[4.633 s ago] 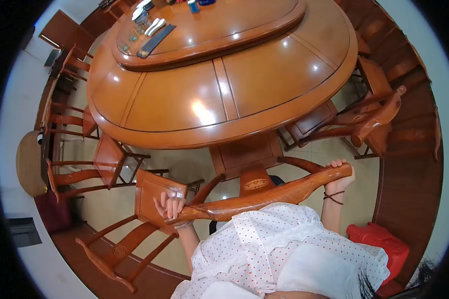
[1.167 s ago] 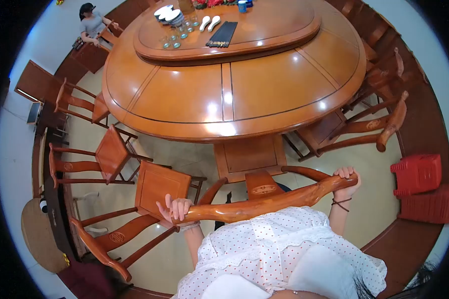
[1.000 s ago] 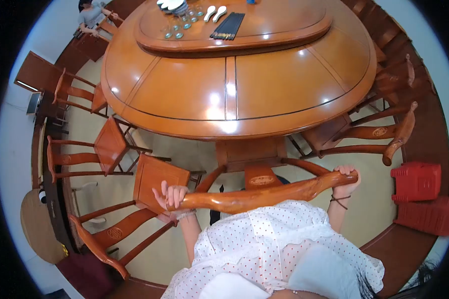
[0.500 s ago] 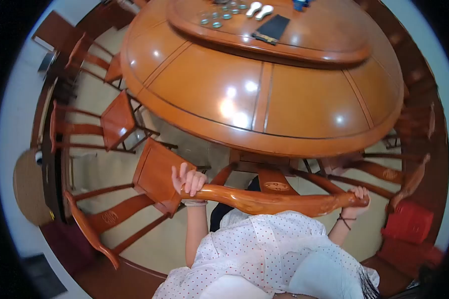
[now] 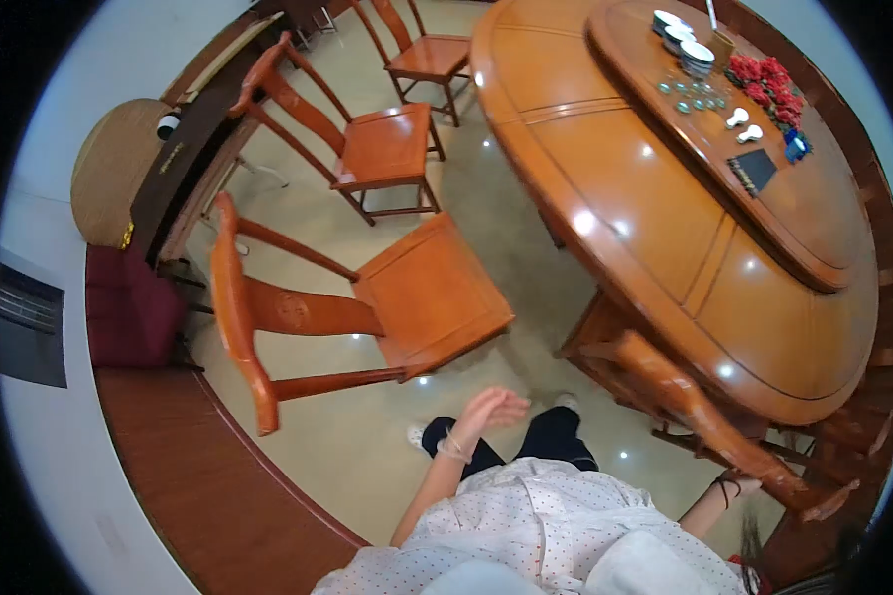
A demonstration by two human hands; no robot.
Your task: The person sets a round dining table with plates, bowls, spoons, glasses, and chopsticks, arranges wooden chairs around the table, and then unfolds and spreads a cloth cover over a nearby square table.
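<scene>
My left hand (image 5: 493, 407) is raised over the floor in front of my legs, fingers stretched out, holding nothing. The nearest thing to it is a wooden chair (image 5: 432, 288) standing to the left, with a carved back and a square seat. At the lower right, my right hand (image 5: 740, 483) is against the underside of another chair's curved top rail (image 5: 700, 407). The rail hides its fingers, so I cannot see whether they grip it. That second chair stands close against the round table (image 5: 655, 258), its seat mostly hidden.
Two more chairs, a nearer one (image 5: 387, 144) and a farther one (image 5: 432, 57), stand along the table's left. The raised turntable (image 5: 814, 218) bears glasses, stacked dishes, red flowers and a dark folder. At the left are a dark red seat (image 5: 134, 307) and a round woven panel (image 5: 119, 169).
My view has turned left, toward the free-standing chair. My left hand has let go of the top rail and is now in the air. My right hand stays by that rail.
</scene>
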